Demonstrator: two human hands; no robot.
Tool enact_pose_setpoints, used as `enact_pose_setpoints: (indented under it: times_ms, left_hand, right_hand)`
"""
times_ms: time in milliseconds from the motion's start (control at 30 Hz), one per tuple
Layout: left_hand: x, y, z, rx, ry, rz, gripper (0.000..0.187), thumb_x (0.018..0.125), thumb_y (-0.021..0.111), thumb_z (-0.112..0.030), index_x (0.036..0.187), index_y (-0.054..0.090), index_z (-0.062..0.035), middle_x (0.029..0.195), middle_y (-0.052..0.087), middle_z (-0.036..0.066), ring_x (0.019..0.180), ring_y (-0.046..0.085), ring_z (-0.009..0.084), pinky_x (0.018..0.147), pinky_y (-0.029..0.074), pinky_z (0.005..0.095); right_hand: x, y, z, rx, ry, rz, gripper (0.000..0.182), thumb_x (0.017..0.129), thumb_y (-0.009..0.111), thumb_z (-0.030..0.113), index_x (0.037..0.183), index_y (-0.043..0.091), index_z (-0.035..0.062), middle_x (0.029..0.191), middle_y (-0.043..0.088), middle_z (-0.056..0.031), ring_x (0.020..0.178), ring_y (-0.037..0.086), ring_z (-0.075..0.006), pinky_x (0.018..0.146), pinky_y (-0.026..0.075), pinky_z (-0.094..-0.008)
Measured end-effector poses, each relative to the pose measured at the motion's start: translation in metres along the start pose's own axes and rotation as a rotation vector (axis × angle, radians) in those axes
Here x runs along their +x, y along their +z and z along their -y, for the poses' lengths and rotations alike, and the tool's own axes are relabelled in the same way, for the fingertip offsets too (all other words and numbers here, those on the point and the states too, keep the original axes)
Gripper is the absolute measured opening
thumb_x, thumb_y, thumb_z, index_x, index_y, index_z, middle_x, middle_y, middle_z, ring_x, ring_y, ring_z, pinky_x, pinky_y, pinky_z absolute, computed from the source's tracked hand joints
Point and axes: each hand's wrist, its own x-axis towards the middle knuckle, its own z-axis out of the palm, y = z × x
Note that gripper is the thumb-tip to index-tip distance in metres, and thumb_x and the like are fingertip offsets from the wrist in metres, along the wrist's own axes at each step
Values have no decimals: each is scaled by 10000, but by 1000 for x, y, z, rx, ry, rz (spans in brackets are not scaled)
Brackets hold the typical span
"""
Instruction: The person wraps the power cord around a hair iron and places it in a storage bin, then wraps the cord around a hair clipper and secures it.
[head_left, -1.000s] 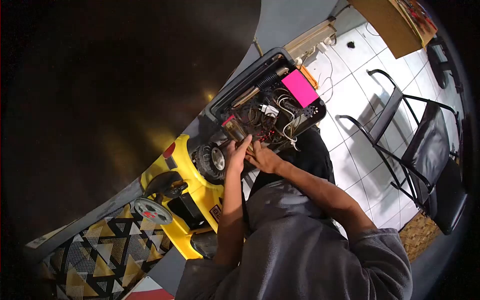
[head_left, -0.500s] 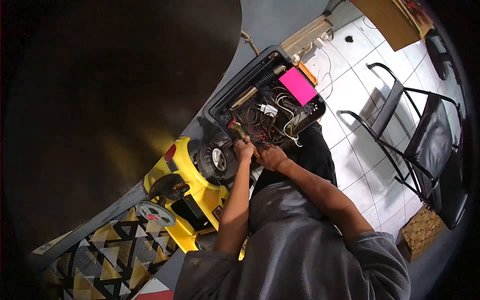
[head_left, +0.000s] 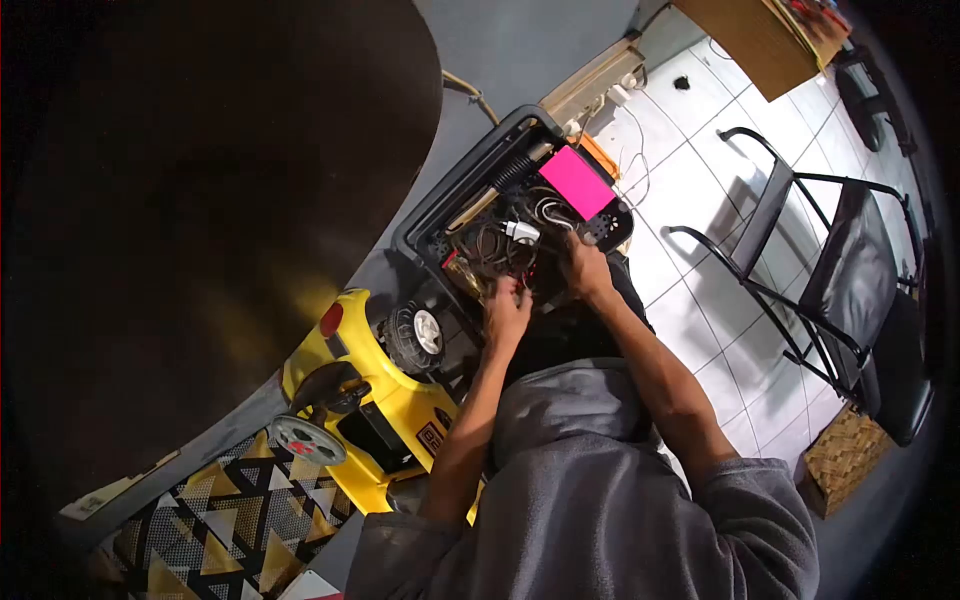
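Note:
A black tray point(head_left: 620, 228) on the lap holds tangled dark cables point(head_left: 485, 243), a white plug adapter point(head_left: 520, 232), a white cable point(head_left: 550, 211) and a bright pink rectangle point(head_left: 578, 183). My left hand point(head_left: 507, 308) reaches over the tray's near edge among the cables; its fingers are blurred. At the near right part of the tray, my right hand point(head_left: 585, 266) is at the white cable, its fingertips hidden among the dark items. A black corrugated tube point(head_left: 520, 168) lies along the tray's far left side.
A yellow toy car point(head_left: 370, 400) with a black wheel point(head_left: 415, 335) stands at the left, near a dark round surface point(head_left: 230, 200). A black metal chair point(head_left: 850, 260) is on the right, with a woven box point(head_left: 845, 460) below it. A wooden cabinet point(head_left: 750, 40) stands at the top.
My hands have moved apart. My right hand has gone up and right into the tray, and my left hand has shifted slightly right and down. The whole view has shifted slightly.

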Motion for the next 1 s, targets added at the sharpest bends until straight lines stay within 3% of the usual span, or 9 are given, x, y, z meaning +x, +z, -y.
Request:
enact_pose_setpoints:
  times_ms: [33,133,233,367,500,667,733,833,1000]
  left_hand:
    - [7,22,21,-147,-12,72,398,773,732,-205,1064,583,22,896,654,169,857,643,337,794,493,434]
    - [13,29,3,-42,-126,170,541,751,751,-255,1157,537,31,1016,637,198,964,625,344,859,482,422]
    - [31,33,-16,45,-142,97,700,741,768,-322,1261,462,33,1213,564,247,1112,565,366,941,446,424]
    - [53,49,-16,-52,-265,190,868,743,771,-385,1361,357,61,1328,479,273,1217,484,408,1006,406,448]
    - [67,27,-39,170,-348,431,955,754,737,-495,1378,328,101,1327,488,275,1209,489,431,1003,421,464]
    - [71,-14,-35,37,-173,416,597,851,626,-482,1164,570,23,1081,642,198,987,629,332,816,509,411]
    - [64,-34,-32,-501,-581,705,359,915,558,-394,964,607,-42,840,613,69,732,594,168,594,477,303]
    - [31,-50,-37,-844,-588,572,229,936,568,-330,864,592,-114,687,514,-28,588,453,44,479,307,216]
    - [-17,-88,-24,-1089,-503,540,275,984,494,-304,914,585,-54,743,534,2,581,448,84,469,339,244]
  right_hand:
    - [3,-5,-3,-1,-1,-8,456,810,649,167,1223,482,68,754,636,-255,766,624,-464,689,506,-482]
    - [-4,-37,13,368,1,-41,194,898,583,162,1015,588,7,832,661,-208,757,652,-386,676,500,-400]
    - [-4,-41,4,709,101,-62,168,885,585,112,1010,584,-1,825,659,-189,719,666,-291,662,489,-340]
    - [-12,-49,0,495,82,-5,165,868,563,24,1021,626,10,835,626,-61,729,584,-140,695,467,-267]
    - [-13,-71,13,457,42,-163,256,833,500,-62,1053,620,-12,915,650,-88,768,603,-133,712,479,-266]
    - [1,-111,46,629,22,-302,191,921,510,-10,1076,618,-38,892,655,-74,802,602,-118,728,482,-248]
    - [4,-139,75,640,-33,-343,190,894,517,-22,1047,631,-33,899,664,-118,821,640,-173,742,499,-282]
    - [12,-154,88,636,-219,-389,231,837,535,-68,1037,637,-16,934,673,-154,841,678,-230,762,518,-321]
    - [28,-147,95,507,-458,-336,368,745,537,-138,1075,617,6,964,662,-152,841,663,-304,771,523,-347]
